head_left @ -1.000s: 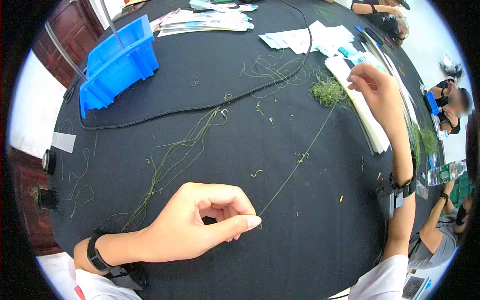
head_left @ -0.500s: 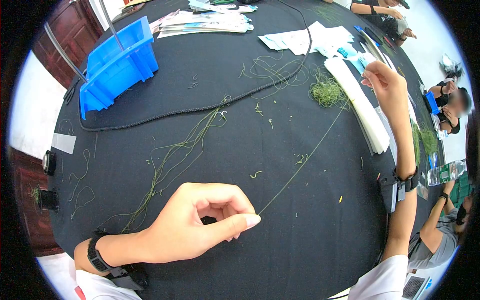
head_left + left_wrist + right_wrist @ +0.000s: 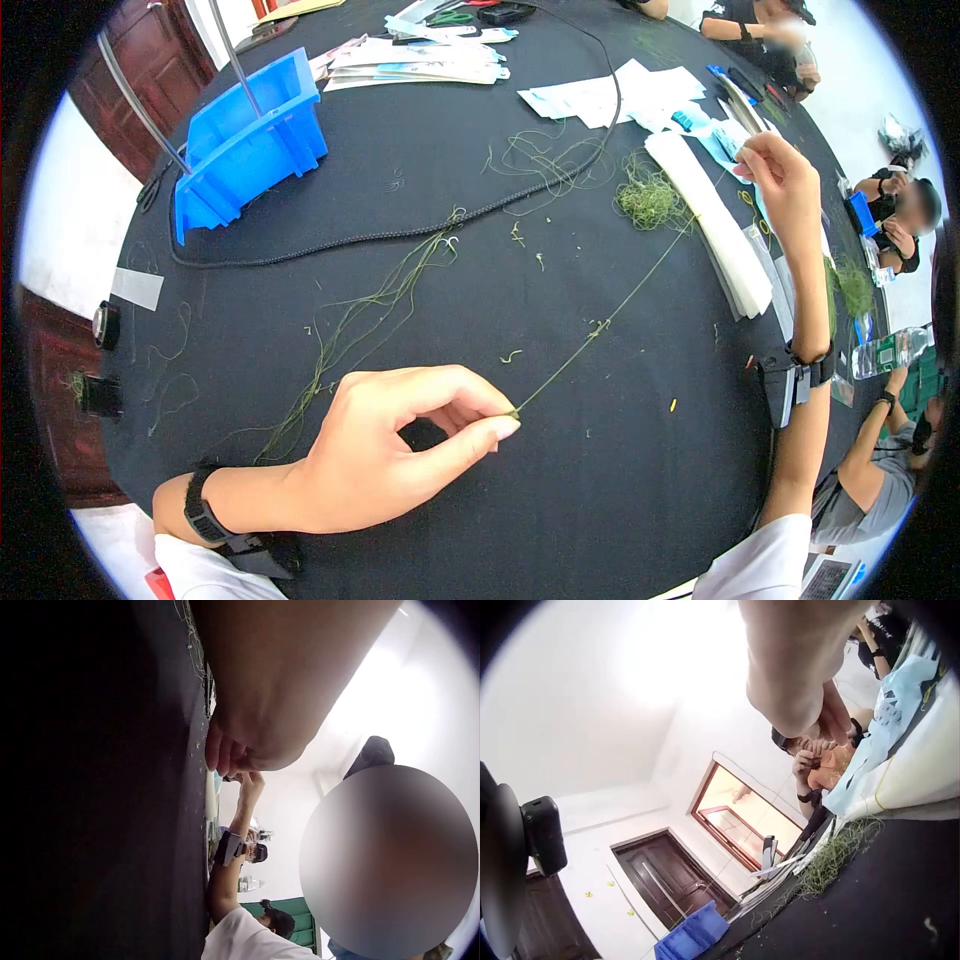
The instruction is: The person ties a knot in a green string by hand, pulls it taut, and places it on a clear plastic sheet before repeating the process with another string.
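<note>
In the head view my left hand (image 3: 372, 450) pinches the near end of a thin green line (image 3: 650, 270) between thumb and forefinger. From there the line runs straight up and right over the black table to my right hand (image 3: 788, 192), whose thumb and fingertips pinch its other end. A tangled heap of green line (image 3: 648, 200) lies left of the right hand, beside a long white bundle (image 3: 705, 220). Left of centre, a loose hank of green strands (image 3: 375, 320) stretches along the cloth. Both wrist views show the hands from behind, with the fingertips mostly hidden.
A blue bin (image 3: 250, 140) stands at the far left, with a black cord (image 3: 400, 234) curving across the table from it. White packets (image 3: 420, 65) and papers (image 3: 620, 95) lie at the back. Other people sit along the right side.
My right hand has moved a little outward to the right, and the line has swung right with it. My left hand keeps its pinch. The head view has shifted slightly.
</note>
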Demonstrator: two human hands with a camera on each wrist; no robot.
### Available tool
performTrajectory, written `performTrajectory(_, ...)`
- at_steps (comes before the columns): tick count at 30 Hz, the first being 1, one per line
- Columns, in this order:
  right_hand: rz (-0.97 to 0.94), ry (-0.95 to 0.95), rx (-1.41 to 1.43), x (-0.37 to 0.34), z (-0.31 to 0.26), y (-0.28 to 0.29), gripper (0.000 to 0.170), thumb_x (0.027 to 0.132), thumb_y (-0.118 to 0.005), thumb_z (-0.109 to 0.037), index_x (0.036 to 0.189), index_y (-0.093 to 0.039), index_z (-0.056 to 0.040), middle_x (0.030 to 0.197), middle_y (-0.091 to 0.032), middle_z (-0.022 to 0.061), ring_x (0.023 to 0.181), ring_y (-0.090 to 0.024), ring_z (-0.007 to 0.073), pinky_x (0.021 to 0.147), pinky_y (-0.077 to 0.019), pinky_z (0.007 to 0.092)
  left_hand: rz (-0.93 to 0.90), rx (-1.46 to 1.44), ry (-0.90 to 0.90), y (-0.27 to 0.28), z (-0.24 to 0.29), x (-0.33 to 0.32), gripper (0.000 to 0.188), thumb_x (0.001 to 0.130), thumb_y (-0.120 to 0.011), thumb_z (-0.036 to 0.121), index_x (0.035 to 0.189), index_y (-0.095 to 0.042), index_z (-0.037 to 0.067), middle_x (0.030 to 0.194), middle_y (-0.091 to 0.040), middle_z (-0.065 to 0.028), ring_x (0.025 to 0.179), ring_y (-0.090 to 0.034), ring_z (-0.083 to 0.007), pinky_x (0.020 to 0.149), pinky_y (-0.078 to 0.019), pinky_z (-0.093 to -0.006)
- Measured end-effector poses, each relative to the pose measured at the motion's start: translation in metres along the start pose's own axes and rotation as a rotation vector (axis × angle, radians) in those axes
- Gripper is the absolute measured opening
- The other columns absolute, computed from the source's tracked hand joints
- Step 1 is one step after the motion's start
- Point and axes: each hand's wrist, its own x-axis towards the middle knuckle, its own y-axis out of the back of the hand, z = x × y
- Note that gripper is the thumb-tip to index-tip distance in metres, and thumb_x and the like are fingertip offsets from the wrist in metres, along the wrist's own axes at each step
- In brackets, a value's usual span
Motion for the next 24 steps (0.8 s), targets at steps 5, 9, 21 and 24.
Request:
performTrajectory(5,0.012,0.009,0.010,0.003,-0.004,0.008,0.007,0.087,-0.057,-0.003,0.085,-0.059,0.0031,0.074,-0.064,0.0078,0.072,-0.067,0.0134,0.066,-0.0513,0.0234,0.062,0.145,-0.173,-0.001,0.002,0.000,0.006,0.081,-0.066,-0.001,0.087,-0.065,-0.003,0.080,-0.068,-0.0102,0.069,-0.066,-0.0123,0.063,-0.0524,-0.0219)
performTrajectory(9,0.064,-0.010,0.076,0.002,-0.011,0.011,0.005,0.087,-0.057,-0.003,0.085,-0.059,0.0022,0.075,-0.064,0.0077,0.072,-0.067,0.0135,0.066,-0.0510,0.0233,0.143,0.233,-0.246,-0.005,0.005,-0.002,0.004,0.079,-0.066,0.000,0.083,-0.065,-0.001,0.074,-0.066,-0.0078,0.064,-0.064,-0.0134,0.058,-0.0499,-0.0232)
performTrajectory(21,0.138,0.162,-0.093,-0.012,-0.032,0.020,0.003,0.083,-0.057,0.004,0.082,-0.055,0.0033,0.069,-0.060,0.0097,0.066,-0.066,0.0150,0.061,-0.0501,0.0251,0.372,0.509,-0.373,-0.007,0.026,-0.029,0.006,0.075,-0.065,-0.005,0.074,-0.060,0.000,0.065,-0.060,-0.0068,0.056,-0.059,-0.0139,0.052,-0.0451,-0.0254)
performTrajectory(24,0.099,0.164,-0.080,-0.021,-0.036,0.026,0.003,0.083,-0.057,0.004,0.081,-0.055,0.0028,0.070,-0.060,0.0092,0.066,-0.065,0.0148,0.062,-0.0497,0.0248,0.466,0.587,-0.383,-0.004,0.026,-0.037,0.008,0.076,-0.066,-0.004,0.074,-0.059,-0.001,0.065,-0.060,-0.0067,0.057,-0.058,-0.0118,0.054,-0.0450,-0.0241)
